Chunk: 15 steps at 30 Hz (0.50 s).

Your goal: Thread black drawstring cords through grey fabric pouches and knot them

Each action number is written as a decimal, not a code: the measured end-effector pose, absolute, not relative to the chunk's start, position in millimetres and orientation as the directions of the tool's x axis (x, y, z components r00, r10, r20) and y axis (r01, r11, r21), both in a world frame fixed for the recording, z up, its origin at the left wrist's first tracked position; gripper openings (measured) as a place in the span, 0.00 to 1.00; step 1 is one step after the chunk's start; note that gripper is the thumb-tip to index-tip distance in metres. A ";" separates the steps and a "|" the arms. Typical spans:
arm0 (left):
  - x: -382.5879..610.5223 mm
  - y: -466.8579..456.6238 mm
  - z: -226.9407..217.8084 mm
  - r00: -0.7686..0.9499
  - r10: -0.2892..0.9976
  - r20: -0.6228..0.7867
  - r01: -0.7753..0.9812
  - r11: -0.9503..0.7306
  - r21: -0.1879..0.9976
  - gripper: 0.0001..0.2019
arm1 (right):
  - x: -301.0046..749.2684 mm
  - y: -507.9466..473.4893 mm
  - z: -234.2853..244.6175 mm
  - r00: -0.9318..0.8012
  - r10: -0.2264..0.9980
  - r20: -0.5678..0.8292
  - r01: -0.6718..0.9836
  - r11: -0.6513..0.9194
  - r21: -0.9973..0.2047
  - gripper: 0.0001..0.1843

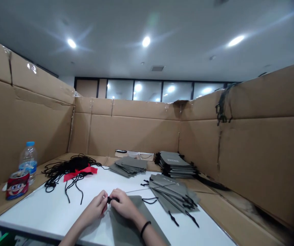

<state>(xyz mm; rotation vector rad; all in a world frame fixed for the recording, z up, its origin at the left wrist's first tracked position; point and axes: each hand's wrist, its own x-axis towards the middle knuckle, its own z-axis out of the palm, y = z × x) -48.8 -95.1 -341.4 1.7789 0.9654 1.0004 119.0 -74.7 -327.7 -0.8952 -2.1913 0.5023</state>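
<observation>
A grey drawstring pouch (126,229) lies flat on the white tabletop (46,212), partly under my right forearm. At its upper left corner my left hand (99,205) pinches a black cord (109,200) between thumb and fingers. My right hand (122,203), with a black band on the wrist, is closed on the same cord just to the right. What the fingertips do with the cord is too small to make out. Another loop of black cord (150,200) sticks out to the right of the pouch.
Fanned grey pouches with black cords (172,193) lie to the right, a neat pouch stack (173,164) behind, more pouches (128,165) at centre back. Black cords (72,167) with a red strip (80,173), a can (18,184) and a bottle (29,159) stand left. Cardboard walls (136,133) surround the table.
</observation>
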 end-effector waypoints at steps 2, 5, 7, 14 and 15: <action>-48.8 -93.4 -343.1 0.387 0.885 0.258 0.212 -0.357 0.910 0.23 | 118.7 -74.9 -327.2 -0.521 0.718 0.462 0.443 0.690 -0.572 0.06; -49.3 -91.6 -343.2 0.364 0.891 0.271 0.216 -0.364 0.906 0.23 | 117.9 -76.5 -325.4 -0.521 0.714 0.468 0.428 0.692 -0.581 0.07; -49.9 -91.2 -342.0 0.340 0.895 0.288 0.210 -0.371 0.905 0.23 | 117.5 -77.4 -324.0 -0.511 0.720 0.470 0.427 0.687 -0.588 0.07; -49.2 -91.1 -337.9 0.304 0.883 0.357 0.126 -0.408 0.904 0.22 | 118.0 -74.2 -322.7 -0.474 0.709 0.522 0.448 0.705 -0.551 0.08; -48.6 -91.8 -337.3 0.306 0.886 0.349 0.138 -0.404 0.904 0.22 | 118.5 -73.8 -323.1 -0.471 0.706 0.529 0.463 0.708 -0.533 0.08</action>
